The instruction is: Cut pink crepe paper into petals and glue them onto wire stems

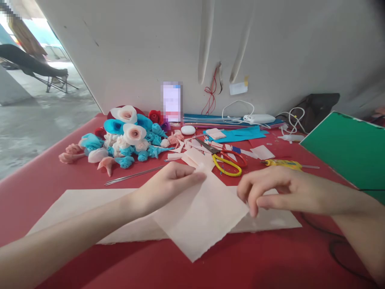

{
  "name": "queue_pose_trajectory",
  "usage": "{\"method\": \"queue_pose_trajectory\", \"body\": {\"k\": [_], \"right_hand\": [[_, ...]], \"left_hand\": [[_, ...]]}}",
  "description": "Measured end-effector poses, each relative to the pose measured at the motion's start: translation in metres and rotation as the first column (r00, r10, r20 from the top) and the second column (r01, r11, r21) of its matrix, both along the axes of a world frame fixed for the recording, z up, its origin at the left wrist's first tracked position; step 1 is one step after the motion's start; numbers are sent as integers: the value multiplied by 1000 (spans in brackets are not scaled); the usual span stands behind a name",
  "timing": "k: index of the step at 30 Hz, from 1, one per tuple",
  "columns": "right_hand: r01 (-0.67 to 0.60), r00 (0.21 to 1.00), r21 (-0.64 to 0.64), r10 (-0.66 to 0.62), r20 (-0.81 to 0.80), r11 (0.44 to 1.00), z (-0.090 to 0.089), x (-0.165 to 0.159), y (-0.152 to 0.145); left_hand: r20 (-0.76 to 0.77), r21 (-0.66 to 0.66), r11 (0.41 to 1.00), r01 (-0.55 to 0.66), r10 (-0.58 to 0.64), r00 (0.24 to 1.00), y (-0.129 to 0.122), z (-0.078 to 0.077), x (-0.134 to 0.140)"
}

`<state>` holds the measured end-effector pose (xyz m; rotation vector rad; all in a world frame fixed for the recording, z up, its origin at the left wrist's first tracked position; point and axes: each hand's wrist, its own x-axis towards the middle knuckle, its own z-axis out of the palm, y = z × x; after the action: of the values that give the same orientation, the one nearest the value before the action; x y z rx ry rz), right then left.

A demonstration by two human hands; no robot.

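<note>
A square of pale pink crepe-like paper (198, 224) hangs tilted, one corner pointing down. My left hand (177, 180) pinches its top corner between thumb and fingers. At its right corner is my right hand (270, 188), with fingers bent and slightly apart; the fingertips are at the paper's edge, with no clear grip on it. Beneath lies a long strip of the same pale paper (87, 212), flat on the red table (144, 269). Just beyond my hands are scissors (227, 164) with one yellow and one red handle, resting among pink paper scraps (192, 156).
Paper flowers (132, 132) in blue, white, pink and red are heaped at the left. Thin metal wires (132, 175) lie before them. A yellow glue gun (282, 163) and a green board (345, 144) are on the right. Blue paper (240, 134) and a phone (172, 102) are at the back.
</note>
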<state>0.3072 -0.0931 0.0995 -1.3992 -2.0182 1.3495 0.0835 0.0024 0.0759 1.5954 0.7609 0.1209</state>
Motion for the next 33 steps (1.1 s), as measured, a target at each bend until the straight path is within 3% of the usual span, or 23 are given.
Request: {"method": "queue_pose_trajectory", "body": {"k": [3,8,11,14,18,22,24,27,31,33], "right_hand": [[68,997,18,-67,-46,998,-5,-8,0],[69,993,-83,-61,103,994,-10,-30,-6],[10,992,-93,2,127,996,-1,-24,-9],[-23,992,-155,41,117,988,5,-7,-6],[134,988,-51,-130,81,990,-3,1,0],[185,983,-94,-185,15,978,-21,-21,-2],[285,958,-103,-287,-6,953,-26,-32,-3],[416,908,-61,-418,-30,907,-26,-39,-3],[422,887,-91,-431,-163,902,-20,-32,0],[416,855,-150,-442,-271,897,-18,-29,1]], "left_hand": [[-11,92,995,33,-32,999,-4,-5,1],[-30,181,976,118,-114,993,-10,-4,-1],[-16,100,993,56,-55,998,-8,1,-3],[71,-20,996,-92,94,993,-5,1,-3],[230,-165,948,-272,305,924,-1,-6,-1],[303,-302,909,-289,378,875,0,-10,1],[347,-332,898,-289,402,847,1,-11,1],[388,-294,921,-256,360,848,3,-12,0],[230,-125,984,-125,152,961,0,-11,-1],[160,-31,993,-111,115,980,-2,-9,-2]]}}
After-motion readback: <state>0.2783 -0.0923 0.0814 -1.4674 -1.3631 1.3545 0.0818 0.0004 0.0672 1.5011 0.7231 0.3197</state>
